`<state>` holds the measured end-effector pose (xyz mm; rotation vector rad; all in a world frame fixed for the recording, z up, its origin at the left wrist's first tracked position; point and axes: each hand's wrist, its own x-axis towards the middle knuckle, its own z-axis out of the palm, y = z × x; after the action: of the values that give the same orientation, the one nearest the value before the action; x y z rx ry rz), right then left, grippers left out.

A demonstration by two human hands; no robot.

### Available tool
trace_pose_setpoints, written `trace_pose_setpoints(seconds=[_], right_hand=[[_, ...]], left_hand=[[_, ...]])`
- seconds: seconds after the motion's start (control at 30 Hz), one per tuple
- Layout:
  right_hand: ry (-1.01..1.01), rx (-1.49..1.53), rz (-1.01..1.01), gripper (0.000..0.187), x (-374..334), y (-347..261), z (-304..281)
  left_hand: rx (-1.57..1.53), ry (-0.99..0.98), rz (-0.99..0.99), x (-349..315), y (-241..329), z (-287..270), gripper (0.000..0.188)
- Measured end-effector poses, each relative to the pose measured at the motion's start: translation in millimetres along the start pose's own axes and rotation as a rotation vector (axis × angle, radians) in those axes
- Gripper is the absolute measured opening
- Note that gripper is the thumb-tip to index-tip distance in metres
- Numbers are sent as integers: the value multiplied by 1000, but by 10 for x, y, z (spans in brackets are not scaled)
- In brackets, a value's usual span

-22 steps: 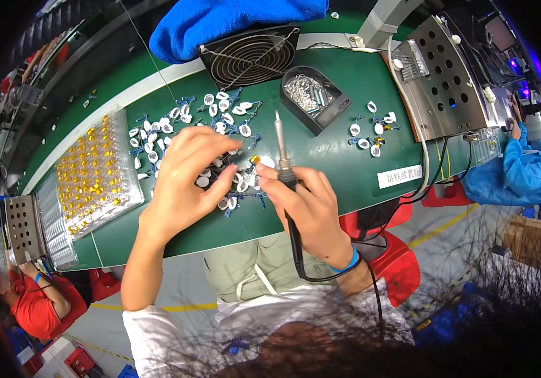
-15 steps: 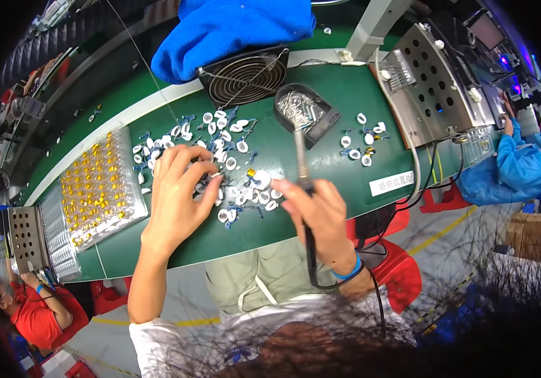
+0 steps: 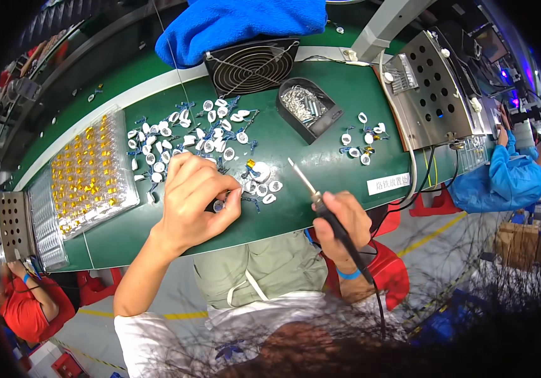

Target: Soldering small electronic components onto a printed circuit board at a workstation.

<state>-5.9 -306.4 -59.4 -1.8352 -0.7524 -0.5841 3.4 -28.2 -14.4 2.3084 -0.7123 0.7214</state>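
Observation:
My right hand grips a soldering iron by its black handle. The iron's bare metal tip points up and away over the green bench, just short of a dark open box of tangled silvery metal. My left hand is closed, thumb and fingertips pressed together low over the bench. What it pinches is mostly hidden; a small white round part and something dark show by the fingertips. Beyond and beside it lie many small white round parts with blue wires. A larger white disc with a gold piece lies between my hands.
A clear plastic tray of gold pieces stands at the left. Behind the parts is a black fan with a blue cloth above. A perforated metal box stands at the right, near several more parts. Co-workers sit at both sides.
The soldering iron's tip has drawn back from the dark box toward me, with my right hand lower. My left hand has moved slightly nearer and right, its fingers curling closed.

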Motion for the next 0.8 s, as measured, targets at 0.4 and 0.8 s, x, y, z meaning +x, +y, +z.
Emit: trace_pose_setpoints(seconds=[0.4,0.8], right_hand=[[-84,-93,-103,38,-3,-50,177],[-140,-147,-115,42,0,-68,161]], left_hand=[[-10,57,-43,-33,-22,-41,18],[-32,-16,-35,-58,-30,-40,21]])
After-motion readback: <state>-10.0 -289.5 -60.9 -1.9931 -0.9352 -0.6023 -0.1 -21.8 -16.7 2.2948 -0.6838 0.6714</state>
